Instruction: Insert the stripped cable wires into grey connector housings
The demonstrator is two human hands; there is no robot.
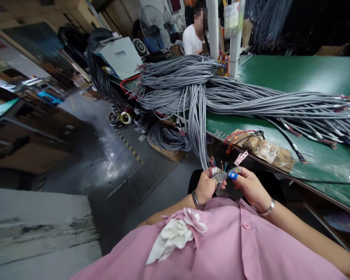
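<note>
Cables, grey and drooping, come down off the near edge of the green workbench, and I have both hands out in the open just past that edge, in front of the pink shirt. On the left side, my left hand reaches up from the lower left, forearm slanting in, wrist with its dark bracelet close to the body, knuckles turned up. Its fingers are folded closed around the cable ends, with white sleeves and a fan of red, orange, green and blue strands poking up past the grip. A grey wrap covers one of those fingers.

Over to my right hand: it angles in from the lower right, back of the hand up, silver band at the wrist, forearm stretched long and low. Thumb and index finger are pressed together at the tips, right beside the left fingertips, a bright blue patch on the thumb; what sits between them is too small for me to tell.

Just off the workbench edge, above the right hand, I've got a pink perforated strip. Up on the edge lies a tape-wrapped block, and across the bench runs a big grey cable pile. Beyond the bench's far left part, a person in white sits near a fan.
</note>
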